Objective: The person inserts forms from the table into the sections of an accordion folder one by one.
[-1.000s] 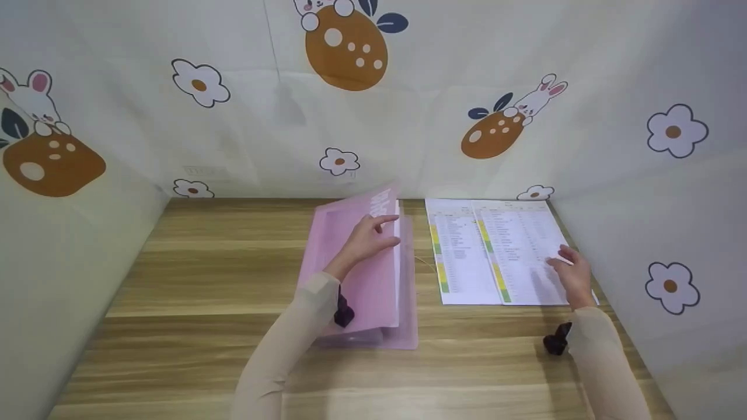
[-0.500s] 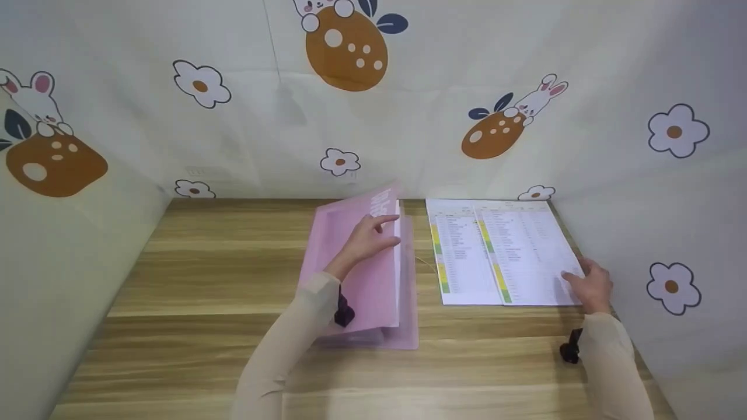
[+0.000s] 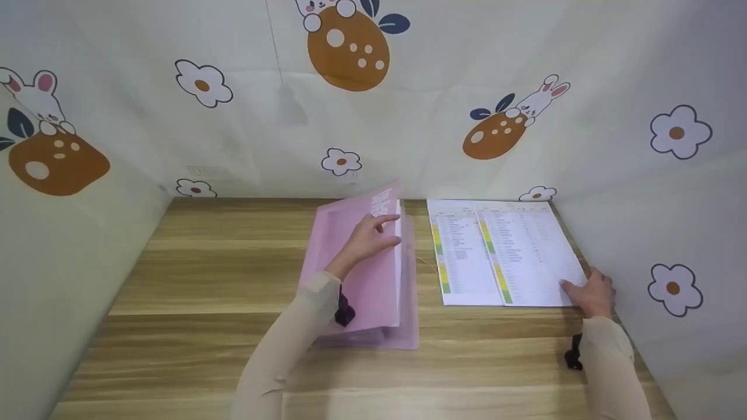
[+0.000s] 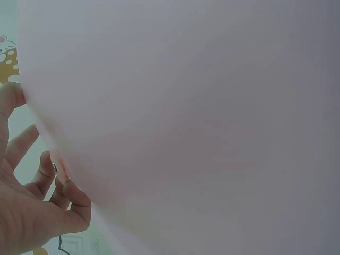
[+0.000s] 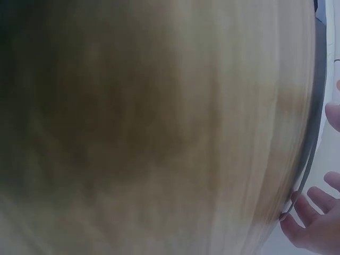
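A pink plastic folder lies at the middle of the wooden table, its top cover lifted. My left hand holds that cover up by its right edge, fingers curled over it. In the left wrist view the pink cover fills the frame, with my left hand at its edge. Two printed sheets with green and yellow marks lie side by side to the right of the folder. My right hand rests on the near right corner of the right sheet. In the blurred right wrist view its fingers look spread.
Cloth walls printed with flowers and rabbits close in the table on the left, back and right. The right wall stands close beside my right hand. Bare wood lies left of the folder and along the near edge.
My right hand has slid along the right sheet's edge toward me, down to its near right corner. The left hand and the raised cover have stayed put.
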`<state>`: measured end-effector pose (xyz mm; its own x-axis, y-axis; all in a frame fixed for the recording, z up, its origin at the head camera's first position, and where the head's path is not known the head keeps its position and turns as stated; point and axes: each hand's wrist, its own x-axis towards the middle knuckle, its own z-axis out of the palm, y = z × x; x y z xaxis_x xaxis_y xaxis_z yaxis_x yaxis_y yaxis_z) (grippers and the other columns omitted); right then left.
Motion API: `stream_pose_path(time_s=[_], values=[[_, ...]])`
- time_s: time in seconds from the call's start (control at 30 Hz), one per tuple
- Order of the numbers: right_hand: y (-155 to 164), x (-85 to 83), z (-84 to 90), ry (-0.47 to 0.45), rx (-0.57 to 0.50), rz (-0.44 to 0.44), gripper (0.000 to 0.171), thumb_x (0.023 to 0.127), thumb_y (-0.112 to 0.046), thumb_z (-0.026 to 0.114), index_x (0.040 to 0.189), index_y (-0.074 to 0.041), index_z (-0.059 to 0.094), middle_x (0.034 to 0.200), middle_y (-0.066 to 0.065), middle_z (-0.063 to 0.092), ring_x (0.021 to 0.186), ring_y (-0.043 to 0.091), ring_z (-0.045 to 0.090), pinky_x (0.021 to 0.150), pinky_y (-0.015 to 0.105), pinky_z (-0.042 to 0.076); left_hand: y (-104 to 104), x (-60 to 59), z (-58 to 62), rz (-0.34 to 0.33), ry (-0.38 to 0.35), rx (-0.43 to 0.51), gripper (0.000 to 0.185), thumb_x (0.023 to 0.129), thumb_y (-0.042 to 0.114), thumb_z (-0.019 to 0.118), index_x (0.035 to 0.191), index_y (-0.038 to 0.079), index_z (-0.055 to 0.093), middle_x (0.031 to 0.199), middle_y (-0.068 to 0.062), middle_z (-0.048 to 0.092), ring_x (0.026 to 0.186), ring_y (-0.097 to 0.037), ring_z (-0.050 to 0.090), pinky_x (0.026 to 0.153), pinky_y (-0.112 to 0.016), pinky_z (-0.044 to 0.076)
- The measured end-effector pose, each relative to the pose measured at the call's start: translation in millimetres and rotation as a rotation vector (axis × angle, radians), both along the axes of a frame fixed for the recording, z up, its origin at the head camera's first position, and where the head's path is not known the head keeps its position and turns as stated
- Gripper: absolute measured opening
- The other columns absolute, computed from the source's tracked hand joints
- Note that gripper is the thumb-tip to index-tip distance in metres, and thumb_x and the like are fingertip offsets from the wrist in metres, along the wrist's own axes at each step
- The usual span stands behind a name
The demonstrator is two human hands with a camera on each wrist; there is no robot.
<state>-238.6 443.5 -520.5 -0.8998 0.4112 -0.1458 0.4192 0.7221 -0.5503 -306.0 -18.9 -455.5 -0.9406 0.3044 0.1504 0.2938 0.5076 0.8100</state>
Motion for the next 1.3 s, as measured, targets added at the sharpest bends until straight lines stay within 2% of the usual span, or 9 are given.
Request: stream_pose_path(time_s=[0.33,0.5,0.83,1.1,1.3], values=[[5.2,2.1,0.5,0.012,-0.003,0.011,0.083,0.080,-0.028,0.059,0.131,0.017,0.011,0.124,0.041,0.017,0.114,0.054,0.016,0.092,0.057,0.017,0.1,-0.6,0.0,-0.007,0.011,-0.009,0.050,0.073,0.024,0.070,0.120,0.014,0.056,0.085,-0.007,0.047,0.078,-0.018,0.043,0.062,-0.028,0.035],[4.3,3.6,0.4,0.029,-0.038,0.019,0.082,0.076,-0.020,0.061,0.130,0.018,0.013,0.120,0.041,0.020,0.112,0.053,0.020,0.091,0.055,0.020,-0.4,-0.1,-0.1,-0.025,0.043,-0.013,0.050,0.073,0.021,0.069,0.119,0.010,0.057,0.084,-0.009,0.048,0.079,-0.019,0.043,0.063,-0.029,0.035],[1.9,-0.1,1.4,0.037,-0.084,0.065,0.073,0.075,-0.008,0.062,0.129,0.017,0.020,0.119,0.040,0.022,0.110,0.050,0.023,0.091,0.053,0.022,-0.6,0.1,-0.5,-0.020,0.043,-0.017,0.049,0.073,0.022,0.070,0.119,0.011,0.057,0.086,-0.009,0.049,0.080,-0.020,0.044,0.064,-0.029,0.036],[2.2,-2.7,0.9,0.024,-0.131,0.119,0.065,0.076,0.001,0.056,0.129,0.016,0.023,0.127,0.037,0.024,0.115,0.049,0.024,0.092,0.053,0.022,-0.8,0.2,-0.9,-0.017,0.027,-0.014,0.050,0.073,0.023,0.069,0.120,0.013,0.056,0.087,-0.008,0.048,0.080,-0.019,0.044,0.064,-0.029,0.035],[-0.6,0.4,6.4,0.026,-0.150,0.074,0.056,0.077,0.002,0.048,0.128,0.015,0.027,0.127,0.034,0.029,0.115,0.045,0.028,0.092,0.051,0.025,-0.7,0.6,-0.8,-0.018,0.022,-0.005,0.050,0.073,0.022,0.070,0.120,0.012,0.056,0.087,-0.008,0.047,0.080,-0.019,0.043,0.063,-0.029,0.035]])
